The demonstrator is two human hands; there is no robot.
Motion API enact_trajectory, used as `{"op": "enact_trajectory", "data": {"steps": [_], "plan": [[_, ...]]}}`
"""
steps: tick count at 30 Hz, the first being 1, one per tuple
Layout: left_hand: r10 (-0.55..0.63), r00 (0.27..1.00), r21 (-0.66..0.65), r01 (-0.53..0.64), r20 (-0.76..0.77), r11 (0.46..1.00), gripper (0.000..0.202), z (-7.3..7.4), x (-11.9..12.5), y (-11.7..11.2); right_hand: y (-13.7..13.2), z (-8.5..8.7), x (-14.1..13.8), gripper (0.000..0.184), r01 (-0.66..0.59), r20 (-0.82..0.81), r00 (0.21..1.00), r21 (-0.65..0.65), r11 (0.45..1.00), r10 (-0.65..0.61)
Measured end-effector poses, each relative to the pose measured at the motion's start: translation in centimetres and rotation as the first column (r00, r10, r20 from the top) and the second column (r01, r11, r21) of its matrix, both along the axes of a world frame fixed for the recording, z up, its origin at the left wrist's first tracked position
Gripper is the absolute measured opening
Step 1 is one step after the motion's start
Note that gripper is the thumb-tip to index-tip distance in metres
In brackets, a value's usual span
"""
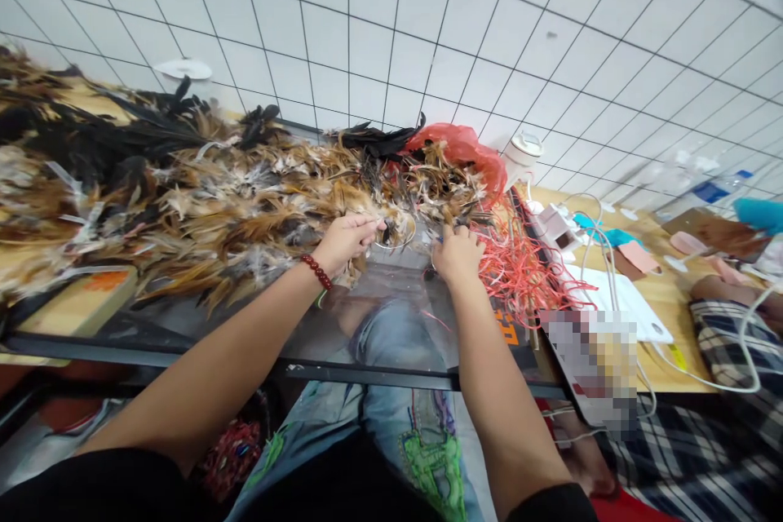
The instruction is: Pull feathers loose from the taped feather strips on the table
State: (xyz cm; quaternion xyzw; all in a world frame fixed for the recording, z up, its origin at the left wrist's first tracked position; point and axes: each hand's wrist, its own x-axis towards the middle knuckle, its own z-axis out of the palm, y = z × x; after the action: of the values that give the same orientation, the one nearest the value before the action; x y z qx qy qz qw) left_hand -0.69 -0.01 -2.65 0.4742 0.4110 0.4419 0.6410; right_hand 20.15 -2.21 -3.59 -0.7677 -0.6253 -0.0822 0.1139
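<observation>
My left hand (350, 241), with a red bead bracelet (316, 270) at its wrist, is pinched closed beside a thin pale ring (404, 245). Small feathers (400, 222) lie at the ring; what the fingertips hold is too small to make out. My right hand (458, 253) is palm down over the table, its fingers a little apart, at the near edge of the brown feathers (449, 188). By its thumb is a small bluish object that I cannot identify. Tangled pink-red string (519, 269) lies just right of this hand. Left of my hands spreads a heap of brown feathers (245, 208).
Black feathers (91, 134) and a red plastic bag (462, 148) lie toward the tiled wall (373, 41). The dark see-through tabletop (379, 351) has a raised front edge. On the right are a white board (636, 314), cables, and a person's plaid clothing (722, 342).
</observation>
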Motion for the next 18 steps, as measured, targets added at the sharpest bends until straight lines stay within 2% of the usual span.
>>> {"op": "enact_trajectory", "data": {"steps": [2,5,7,10,13,15,18], "plan": [[-0.026,0.999,-0.015,0.026,-0.029,1.0,0.026,0.0,0.1,-0.1,-0.1,0.3,-0.7,0.043,-0.176,0.016,0.984,0.12,0.977,0.175],[-0.048,0.998,-0.016,0.047,-0.048,0.999,0.024,-0.1,0.2,-0.1,-0.3,0.6,-2.1,0.044,-0.498,0.093,0.867,0.199,0.844,0.49],[-0.055,0.997,-0.001,0.055,-0.062,0.998,0.021,-0.2,0.3,-0.2,-0.4,0.5,-3.0,0.046,-0.617,0.124,0.787,0.205,0.76,0.605],[-0.08,0.991,0.034,0.084,-0.111,0.996,0.024,-0.1,0.4,-0.3,-0.4,0.2,-3.6,0.049,-0.69,0.125,0.722,0.21,0.693,0.681],[-0.116,0.979,0.075,0.13,-0.166,0.989,0.03,-0.1,0.3,-0.5,-0.2,0.1,-3.5,0.042,-0.726,0.098,0.681,0.219,0.652,0.726],[-0.143,0.971,0.101,0.164,-0.189,0.981,0.032,-0.1,0.3,-0.6,-0.3,0.1,-3.4,0.037,-0.713,0.066,0.69,0.228,0.663,0.721],[-0.178,0.961,0.127,0.208,-0.212,0.97,0.035,-0.2,0.3,-0.7,-0.6,0.4,-3.5,0.035,-0.654,0.015,0.743,0.227,0.721,0.669]]}}
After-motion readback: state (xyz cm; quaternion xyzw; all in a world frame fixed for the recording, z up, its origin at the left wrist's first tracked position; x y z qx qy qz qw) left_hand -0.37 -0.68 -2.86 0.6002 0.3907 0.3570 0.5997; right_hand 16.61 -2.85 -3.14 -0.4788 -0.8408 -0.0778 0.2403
